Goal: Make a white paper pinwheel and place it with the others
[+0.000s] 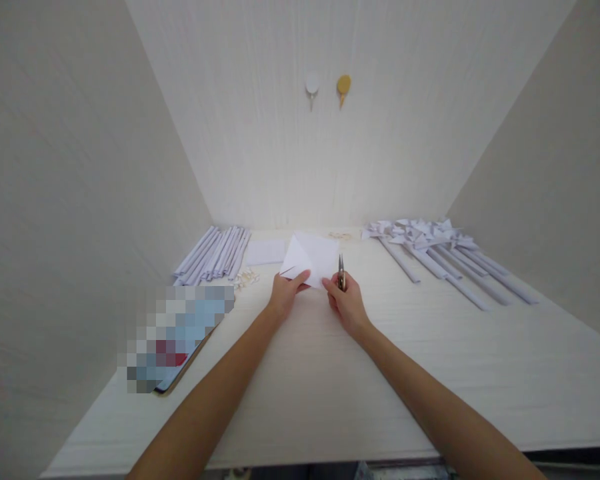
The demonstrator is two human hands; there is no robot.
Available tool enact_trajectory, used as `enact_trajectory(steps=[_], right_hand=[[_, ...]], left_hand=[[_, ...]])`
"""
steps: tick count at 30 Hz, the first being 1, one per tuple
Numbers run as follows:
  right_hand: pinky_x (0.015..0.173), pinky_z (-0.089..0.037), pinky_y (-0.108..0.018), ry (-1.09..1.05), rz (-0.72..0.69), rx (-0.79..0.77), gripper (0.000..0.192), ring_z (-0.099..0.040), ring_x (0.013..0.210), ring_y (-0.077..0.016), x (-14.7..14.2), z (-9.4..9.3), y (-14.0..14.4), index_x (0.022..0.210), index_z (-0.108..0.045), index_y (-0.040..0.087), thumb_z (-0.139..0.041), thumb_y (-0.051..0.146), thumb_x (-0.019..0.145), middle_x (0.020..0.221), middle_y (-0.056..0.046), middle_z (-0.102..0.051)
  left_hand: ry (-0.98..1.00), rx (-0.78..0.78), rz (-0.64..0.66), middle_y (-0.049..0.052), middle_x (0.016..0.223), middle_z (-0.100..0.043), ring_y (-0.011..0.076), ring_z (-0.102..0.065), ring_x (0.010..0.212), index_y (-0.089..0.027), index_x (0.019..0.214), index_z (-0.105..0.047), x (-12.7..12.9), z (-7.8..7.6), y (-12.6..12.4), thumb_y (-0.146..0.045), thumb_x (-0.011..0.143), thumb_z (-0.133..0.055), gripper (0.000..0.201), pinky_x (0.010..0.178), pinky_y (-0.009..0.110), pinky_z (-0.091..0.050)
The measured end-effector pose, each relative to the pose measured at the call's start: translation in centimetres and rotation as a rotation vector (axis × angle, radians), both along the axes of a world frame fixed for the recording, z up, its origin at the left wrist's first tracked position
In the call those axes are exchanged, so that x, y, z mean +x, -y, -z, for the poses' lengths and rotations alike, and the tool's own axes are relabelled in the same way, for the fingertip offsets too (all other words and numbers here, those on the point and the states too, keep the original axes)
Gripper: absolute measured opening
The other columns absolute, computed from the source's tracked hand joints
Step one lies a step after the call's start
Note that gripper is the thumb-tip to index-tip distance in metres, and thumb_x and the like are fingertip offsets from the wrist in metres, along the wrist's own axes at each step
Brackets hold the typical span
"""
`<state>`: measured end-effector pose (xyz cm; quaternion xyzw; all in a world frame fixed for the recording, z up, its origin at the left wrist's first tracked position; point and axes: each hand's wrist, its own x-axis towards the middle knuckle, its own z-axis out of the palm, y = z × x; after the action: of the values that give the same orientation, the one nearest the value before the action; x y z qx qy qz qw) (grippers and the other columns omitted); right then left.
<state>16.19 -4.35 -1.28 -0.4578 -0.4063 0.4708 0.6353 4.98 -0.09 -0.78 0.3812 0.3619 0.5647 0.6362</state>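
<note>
A white sheet of paper [317, 252] with a folded corner flap is held up over the middle of the table. My left hand [286, 293] is closed on its lower left edge, thumb on top. My right hand [347, 303] pinches the lower right corner between thumb and finger. Tucked in that same hand is a small pair of snips [341, 272], pointed metal blades facing away from me. Behind the paper, to the left, lies a flat stack of white paper [266, 253].
Rolled paper sticks [215, 253] are bundled at the back left, with small pale bits [247, 278] beside them. Paper pinwheels on sticks [420, 237] lie at the back right. A phone [195, 343], partly blurred out, rests at the left. Two hooks [343, 87] are on the back wall.
</note>
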Motion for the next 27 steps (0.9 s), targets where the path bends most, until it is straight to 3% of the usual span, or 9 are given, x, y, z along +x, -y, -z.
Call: enact_trajectory(steps=[3, 10, 20, 27], right_hand=[[0.03, -0.015, -0.019, 0.012, 0.059, 0.003, 0.029, -0.022, 0.03, -0.0039, -0.2, 0.5, -0.3, 0.07, -0.04, 0.021, -0.064, 0.037, 0.062, 0.038, 0.014, -0.03], [0.035, -0.014, -0.022, 0.144, 0.065, -0.015, 0.03, -0.021, 0.033, -0.004, -0.2, 1.1, -0.7, 0.056, -0.042, 0.019, -0.061, 0.041, 0.062, 0.038, 0.01, -0.031], [0.04, -0.019, -0.022, 0.204, 0.08, 0.055, 0.03, -0.024, 0.04, -0.0056, -0.3, 1.2, -0.6, 0.055, -0.042, 0.018, -0.058, 0.041, 0.066, 0.044, 0.008, -0.033], [0.042, -0.02, -0.023, 0.253, 0.04, 0.058, 0.032, -0.025, 0.042, -0.0061, -0.6, 0.6, -0.3, 0.052, -0.04, 0.019, -0.058, 0.04, 0.066, 0.044, 0.008, -0.033]], left_hand=[[-0.011, -0.002, -0.009, 0.005, 0.077, -0.068, 0.0145, -0.061, 0.066, -0.011, 0.078, -0.064, 0.1, 0.2, 0.5, -0.021, 0.046, -0.074, 0.035, 0.061, 0.026, -0.051], [0.028, -0.033, -0.184, 0.005, 0.073, -0.067, 0.0125, -0.059, 0.062, -0.011, 0.073, -0.064, 0.2, 0.1, 0.8, -0.023, 0.045, -0.075, 0.032, 0.055, 0.022, -0.049], [0.093, -0.026, -0.033, 0.006, 0.086, -0.067, 0.0168, -0.063, 0.074, -0.015, 0.085, -0.061, 1.5, -0.1, 2.2, -0.024, 0.051, -0.073, 0.037, 0.064, 0.027, -0.051], [0.17, -0.045, -0.095, 0.006, 0.077, -0.067, 0.017, -0.063, 0.07, -0.011, 0.08, -0.062, 2.0, -0.1, 2.6, -0.02, 0.053, -0.07, 0.03, 0.068, 0.031, -0.051]])
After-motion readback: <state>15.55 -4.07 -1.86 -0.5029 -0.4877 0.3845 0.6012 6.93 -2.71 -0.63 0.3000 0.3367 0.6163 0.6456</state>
